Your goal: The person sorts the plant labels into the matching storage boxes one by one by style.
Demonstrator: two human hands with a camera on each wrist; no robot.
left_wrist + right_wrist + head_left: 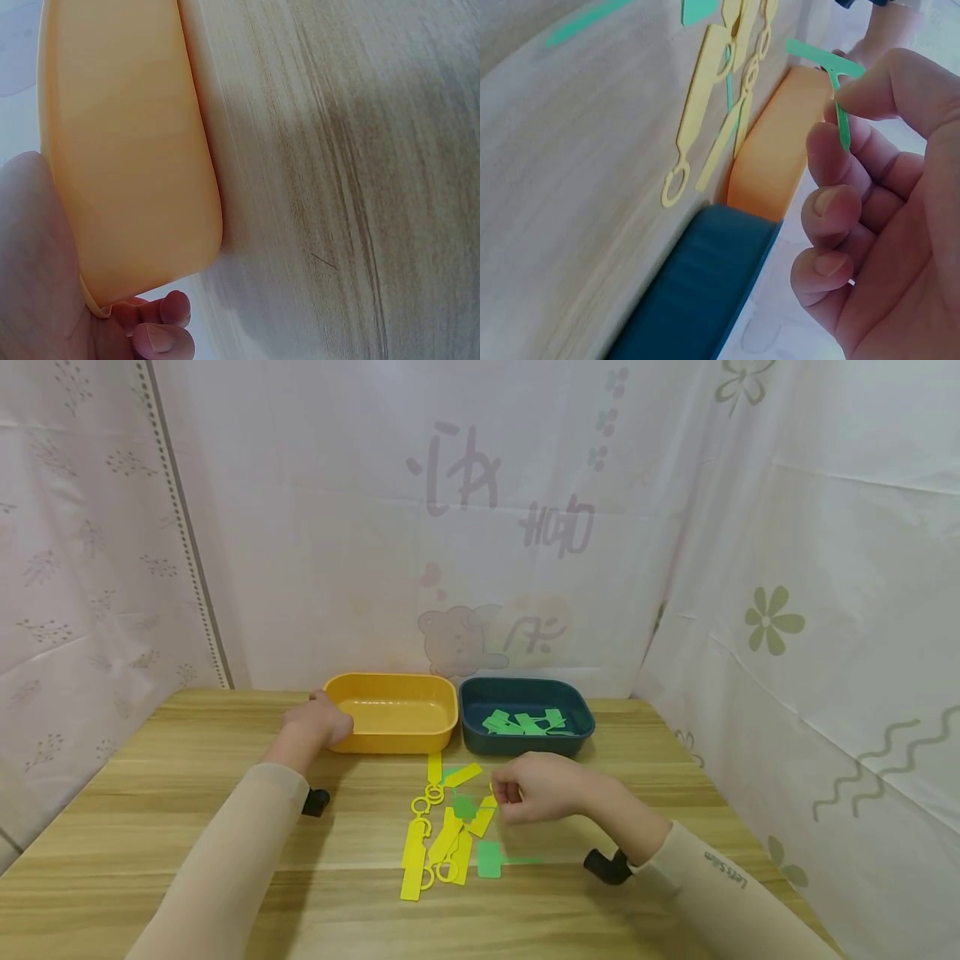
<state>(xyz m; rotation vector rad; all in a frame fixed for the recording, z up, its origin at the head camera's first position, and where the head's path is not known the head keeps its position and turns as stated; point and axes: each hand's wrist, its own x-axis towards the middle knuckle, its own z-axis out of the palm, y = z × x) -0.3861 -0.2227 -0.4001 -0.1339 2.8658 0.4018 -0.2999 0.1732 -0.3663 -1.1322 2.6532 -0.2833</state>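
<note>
My left hand [318,724] grips the left end of the orange-yellow bin [397,743], thumb over the rim and fingers curled at its outside in the left wrist view. Nothing lies on the bin floor that shows. Over the right side of the loose tags, my right hand [546,787] pinches a green T-shaped plant label [814,54] by its stem between thumb and forefinger. On the table below are yellow tags with ring ends [413,860], overlapping one another. A green T-shaped label [489,860] lies beside them, and another green piece [464,807] sits among the yellow ones.
A dark teal bin [525,745] stands right beside the orange-yellow one and contains several green labels [528,724]. Both are near the back edge of the wooden table [360,893]. White printed curtains [300,527] hang behind and at the sides.
</note>
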